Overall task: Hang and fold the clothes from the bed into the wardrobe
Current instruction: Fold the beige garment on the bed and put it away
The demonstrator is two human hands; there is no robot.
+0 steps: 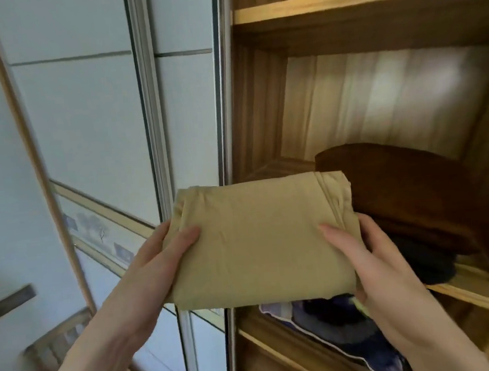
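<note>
A folded tan garment [259, 237] is held flat in front of the open wooden wardrobe [260, 110]. My left hand [158, 261] grips its left edge, thumb on top. Its right edge is gripped by my right hand [374, 259], thumb on top as well. The garment's far edge reaches the front of the middle shelf [277, 167]. On that shelf, to the right, lies a folded brown garment [410, 197] on top of a dark one [427, 261].
White sliding wardrobe doors [83, 116] fill the left, with a metal frame [150, 104] beside the opening. An upper shelf board [354, 1] runs above. The shelf below holds dark blue folded clothes [332, 319]. The left part of the middle shelf is bare.
</note>
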